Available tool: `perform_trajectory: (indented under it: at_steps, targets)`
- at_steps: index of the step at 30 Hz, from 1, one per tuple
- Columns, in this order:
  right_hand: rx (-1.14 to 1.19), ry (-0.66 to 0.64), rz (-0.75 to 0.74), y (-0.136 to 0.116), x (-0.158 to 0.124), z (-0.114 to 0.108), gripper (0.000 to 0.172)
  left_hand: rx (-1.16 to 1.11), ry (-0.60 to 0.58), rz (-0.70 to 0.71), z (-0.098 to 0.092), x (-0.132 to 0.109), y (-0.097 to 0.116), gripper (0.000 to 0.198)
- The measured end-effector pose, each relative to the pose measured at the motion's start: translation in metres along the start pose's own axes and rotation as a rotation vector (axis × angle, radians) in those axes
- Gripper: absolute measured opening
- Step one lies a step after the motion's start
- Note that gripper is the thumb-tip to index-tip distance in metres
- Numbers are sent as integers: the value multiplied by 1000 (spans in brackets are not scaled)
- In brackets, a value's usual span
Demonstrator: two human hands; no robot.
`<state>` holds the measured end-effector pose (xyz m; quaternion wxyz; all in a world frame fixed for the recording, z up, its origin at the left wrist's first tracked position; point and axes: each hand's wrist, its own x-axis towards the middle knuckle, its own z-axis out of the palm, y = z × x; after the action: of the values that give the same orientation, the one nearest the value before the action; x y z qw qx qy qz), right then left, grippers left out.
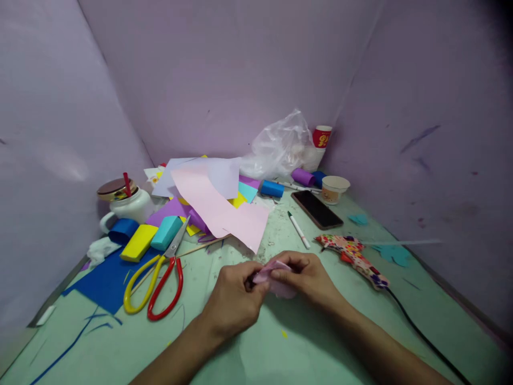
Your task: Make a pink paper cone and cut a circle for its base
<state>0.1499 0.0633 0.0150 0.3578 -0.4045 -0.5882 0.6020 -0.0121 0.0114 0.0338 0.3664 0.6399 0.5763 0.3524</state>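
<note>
Together, two hands grasp a folded pink piece [284, 291] at the center of the dial, just above a green table [304, 347]. The left hand [240, 294] pinches its edge from nine o'clock; the right hand [306, 275] grips from three, thumb laid across the front. Neither is free, likely because so small and thin a piece needs support from both sides.

At ten o'clock rest scissors [172, 250], blades away and loops toward the person, a position that would suit a quick pickup. Paper rolls in blue [123, 231], yellow [139, 243] and teal [167, 233] stand beside them, near a white jar [132, 208]. A pink sheet [224, 214] lies at eleven, atop the paper heap, perhaps for easy reach.

Between two and three o'clock, a floral glue gun [352, 256] lies on its side, its cord [417, 326] trailing toward four, seemingly so the line runs clear of the wrists. Teal cutouts [395, 255] sit beyond it. A pen [298, 230] and phone [316, 209] lie toward one, apparently set aside while both hands are occupied. At twelve, a plastic bag [280, 147] slumps near the back wall [208, 80].
</note>
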Motion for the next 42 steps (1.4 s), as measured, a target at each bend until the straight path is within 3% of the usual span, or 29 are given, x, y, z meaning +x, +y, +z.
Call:
perform_trajectory:
  at_steps: [4,12,18,24,32,35,39,42]
  targets:
    - [174,99,64,9,1,4,20,-107,106,-69,2,-1,1,22]
    - [171,116,10,11,-3,10,16,-99,212,-44,2,-4,5,27]
    - [260,161,5,17,-5,15,21,-175,53,-105,9,-1,1,23]
    - [175,155,-32,9,-5,16,18,-100,126,-118,16,0,-7,28]
    - [162,240,-64,9,-5,12,18,-114,64,-139,17,2,-8,28]
    - [191,265,-26,13,-3,14,21,-132,85,-157,19,3,-9,31]
    - [177,198,69,13,0,14,26,-137,132,-185,21,3,-12,31]
    - [167,176,98,11,1,12,29,-151,99,-198,21,4,-14,31]
